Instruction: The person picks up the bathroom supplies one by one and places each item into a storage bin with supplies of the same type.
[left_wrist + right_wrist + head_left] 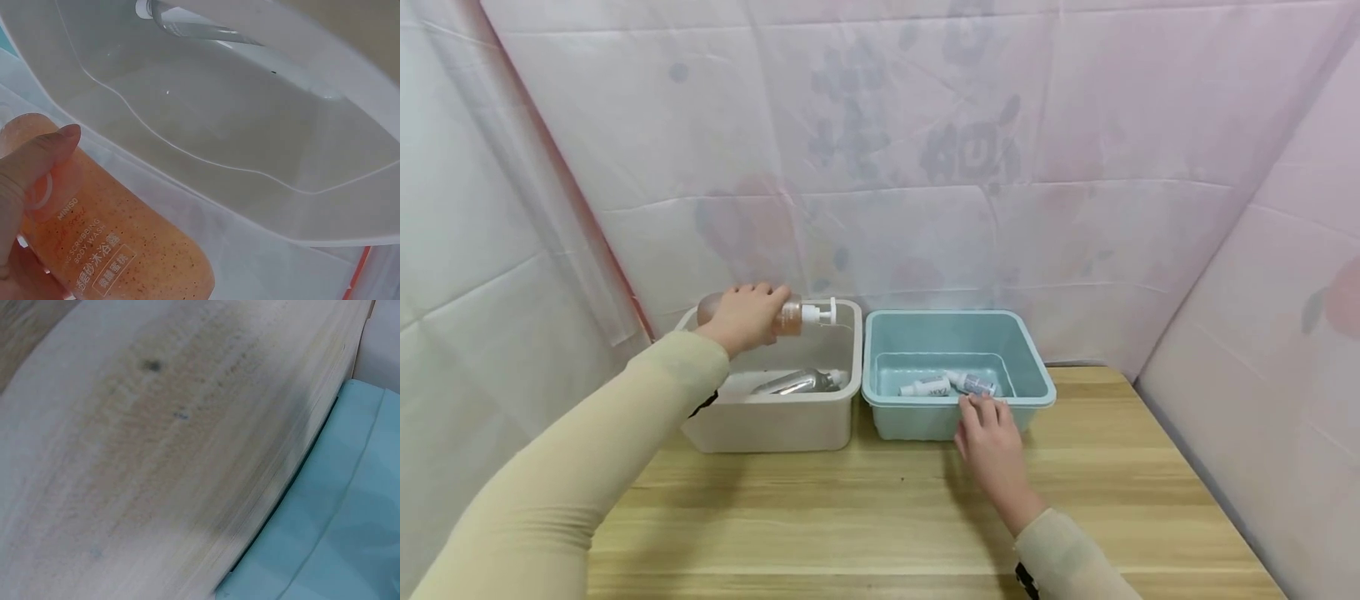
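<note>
My left hand (748, 318) grips an orange body wash bottle (131, 231) with a white pump top (822, 312). It lies sideways above the white bin (775, 425), its pump pointing right. A clear bottle (805, 382) with silvery glints lies inside that bin near the front wall. On the right, the fingertips of my right hand (992, 446) rest at the front rim of the light blue bin (917, 423). Two small white tubes or bottles lie in the blue bin: one with dark lettering (928, 387), the other with a purplish label (976, 384).
Both bins stand side by side on a wood-grain table (820, 525), close to the back sheet (917, 233). Pale printed sheets also hang at the left and right. The table's right edge runs beside the right sheet (1285, 400).
</note>
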A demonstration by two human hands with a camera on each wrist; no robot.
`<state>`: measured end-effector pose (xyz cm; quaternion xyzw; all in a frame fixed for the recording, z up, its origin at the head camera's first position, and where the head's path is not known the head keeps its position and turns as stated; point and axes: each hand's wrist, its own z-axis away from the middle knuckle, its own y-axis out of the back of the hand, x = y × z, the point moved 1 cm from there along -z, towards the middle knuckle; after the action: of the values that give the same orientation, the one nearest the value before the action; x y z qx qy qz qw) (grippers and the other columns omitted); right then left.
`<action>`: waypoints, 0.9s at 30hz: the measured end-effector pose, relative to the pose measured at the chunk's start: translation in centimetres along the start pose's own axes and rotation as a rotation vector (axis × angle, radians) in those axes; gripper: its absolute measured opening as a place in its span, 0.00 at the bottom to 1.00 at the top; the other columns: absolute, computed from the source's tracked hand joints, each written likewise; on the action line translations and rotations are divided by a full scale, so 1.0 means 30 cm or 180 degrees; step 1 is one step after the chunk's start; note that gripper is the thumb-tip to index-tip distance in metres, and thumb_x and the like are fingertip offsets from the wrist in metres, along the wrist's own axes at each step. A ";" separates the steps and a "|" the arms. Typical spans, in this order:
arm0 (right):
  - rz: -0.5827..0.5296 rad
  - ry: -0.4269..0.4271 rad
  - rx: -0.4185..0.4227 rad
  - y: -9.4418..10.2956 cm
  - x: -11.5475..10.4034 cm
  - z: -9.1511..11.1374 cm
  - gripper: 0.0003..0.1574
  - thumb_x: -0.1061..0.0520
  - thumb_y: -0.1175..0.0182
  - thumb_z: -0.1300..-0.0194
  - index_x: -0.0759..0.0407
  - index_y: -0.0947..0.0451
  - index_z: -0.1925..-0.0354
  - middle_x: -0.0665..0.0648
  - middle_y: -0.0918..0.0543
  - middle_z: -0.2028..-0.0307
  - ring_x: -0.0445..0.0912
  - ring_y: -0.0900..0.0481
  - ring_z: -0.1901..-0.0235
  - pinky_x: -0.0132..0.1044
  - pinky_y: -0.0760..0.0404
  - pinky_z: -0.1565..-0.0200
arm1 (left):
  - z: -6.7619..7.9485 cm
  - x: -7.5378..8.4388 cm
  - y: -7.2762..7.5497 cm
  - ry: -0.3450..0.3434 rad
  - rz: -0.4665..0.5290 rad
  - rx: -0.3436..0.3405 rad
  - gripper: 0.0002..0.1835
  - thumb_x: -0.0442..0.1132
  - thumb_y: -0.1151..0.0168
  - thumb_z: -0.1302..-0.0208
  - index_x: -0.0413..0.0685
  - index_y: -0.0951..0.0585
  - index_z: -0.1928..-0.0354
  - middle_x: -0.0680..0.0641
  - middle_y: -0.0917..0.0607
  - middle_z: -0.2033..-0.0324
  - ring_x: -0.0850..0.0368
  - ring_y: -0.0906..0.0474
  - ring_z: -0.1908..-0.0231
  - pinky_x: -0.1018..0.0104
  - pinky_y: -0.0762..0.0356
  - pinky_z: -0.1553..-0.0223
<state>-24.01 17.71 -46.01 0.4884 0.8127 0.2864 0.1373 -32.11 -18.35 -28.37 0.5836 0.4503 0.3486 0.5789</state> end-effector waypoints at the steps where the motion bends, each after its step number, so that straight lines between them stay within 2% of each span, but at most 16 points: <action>1: 0.0002 0.0007 0.0001 0.001 0.001 -0.002 0.24 0.56 0.52 0.43 0.70 0.25 0.53 0.67 0.25 0.59 0.63 0.28 0.58 0.59 0.28 0.51 | 0.001 0.000 0.003 0.0006 0.0002 -0.0006 0.33 0.40 0.28 0.53 0.45 0.34 0.45 0.35 0.25 0.50 0.33 0.31 0.49 0.36 0.37 0.47; 7: -0.0009 -0.0021 0.0057 -0.002 0.000 0.012 0.24 0.55 0.55 0.40 0.70 0.25 0.54 0.67 0.24 0.59 0.64 0.27 0.59 0.60 0.28 0.52 | -0.005 0.007 0.009 -0.0024 -0.0029 0.0009 0.32 0.40 0.28 0.52 0.45 0.33 0.47 0.36 0.25 0.52 0.34 0.31 0.50 0.37 0.36 0.48; 14: -0.0052 -0.0046 0.0079 0.010 -0.016 0.041 0.26 0.53 0.60 0.37 0.70 0.25 0.55 0.66 0.24 0.60 0.64 0.27 0.59 0.60 0.28 0.52 | 0.001 0.009 -0.005 -0.0007 -0.0051 -0.0099 0.34 0.40 0.28 0.53 0.46 0.34 0.44 0.37 0.25 0.52 0.34 0.31 0.50 0.38 0.35 0.49; 19: -0.0115 -0.0056 0.0041 0.009 -0.006 0.006 0.23 0.56 0.54 0.41 0.70 0.25 0.53 0.67 0.25 0.58 0.64 0.28 0.58 0.60 0.29 0.50 | -0.003 -0.006 0.019 0.0066 -0.0018 -0.0033 0.33 0.37 0.29 0.53 0.45 0.34 0.45 0.36 0.25 0.52 0.33 0.31 0.50 0.37 0.35 0.50; 22: -0.0101 -0.0026 0.0069 0.008 -0.005 0.006 0.23 0.58 0.49 0.46 0.70 0.25 0.54 0.67 0.24 0.59 0.63 0.27 0.59 0.59 0.28 0.52 | -0.005 -0.012 0.016 0.0046 -0.0015 -0.0080 0.32 0.37 0.29 0.53 0.45 0.34 0.47 0.36 0.25 0.53 0.32 0.31 0.50 0.36 0.35 0.50; 27: -0.0100 -0.0030 0.0102 0.002 -0.017 0.021 0.23 0.57 0.51 0.45 0.70 0.24 0.54 0.67 0.24 0.60 0.63 0.27 0.60 0.58 0.27 0.53 | -0.004 -0.021 0.004 0.0060 -0.0030 -0.0062 0.32 0.38 0.28 0.55 0.46 0.33 0.47 0.37 0.25 0.54 0.34 0.30 0.52 0.37 0.34 0.51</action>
<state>-23.43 17.50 -46.51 0.4790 0.8242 0.2689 0.1378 -32.43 -18.89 -28.18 0.5725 0.4550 0.3558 0.5819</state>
